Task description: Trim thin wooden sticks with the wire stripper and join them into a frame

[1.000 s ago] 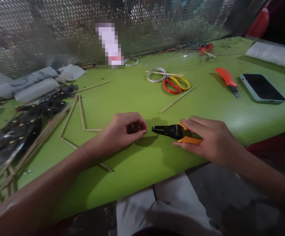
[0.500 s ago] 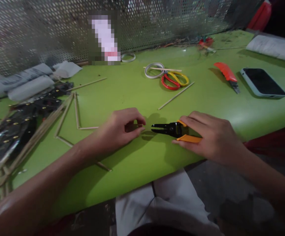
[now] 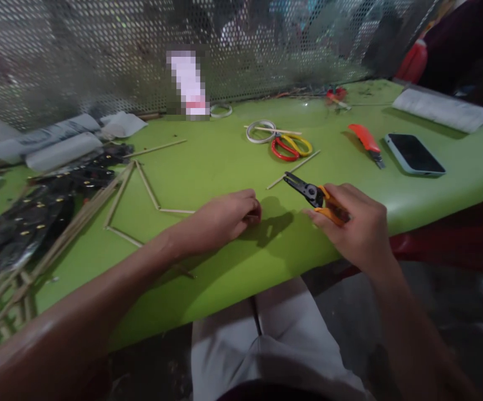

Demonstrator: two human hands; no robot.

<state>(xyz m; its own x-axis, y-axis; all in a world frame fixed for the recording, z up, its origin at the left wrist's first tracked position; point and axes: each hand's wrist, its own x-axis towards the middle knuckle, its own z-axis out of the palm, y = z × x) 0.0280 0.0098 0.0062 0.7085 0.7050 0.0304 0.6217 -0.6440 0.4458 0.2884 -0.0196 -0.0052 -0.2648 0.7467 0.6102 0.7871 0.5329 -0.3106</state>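
Note:
My left hand (image 3: 227, 220) is closed, its fingertips curled together round the end of a thin bamboo stick (image 3: 176, 211). That stick belongs to a zigzag frame of joined sticks (image 3: 118, 195), part of which my forearm covers. The exact grip is hidden by the fingers. In my right hand (image 3: 352, 223) are wire strippers (image 3: 308, 192) with black jaws and orange handles. Their jaws point up and left, a little above the table and apart from my left hand. A loose stick (image 3: 308, 161) lies just beyond the jaw tips.
On the green table (image 3: 216, 167) lie red-and-yellow-handled scissors (image 3: 285, 149), a tape roll (image 3: 261, 132), an orange utility knife (image 3: 365, 142) and a phone (image 3: 414, 155). At left are black plastic (image 3: 37, 211), bundled sticks (image 3: 78, 228) and white rolls (image 3: 64, 151). A perforated metal panel (image 3: 112, 55) stands behind.
The wire strippers have turned from pointing left at my left hand to pointing up-left, away from it. My left fingers have curled in tighter, and the stick frame has shifted.

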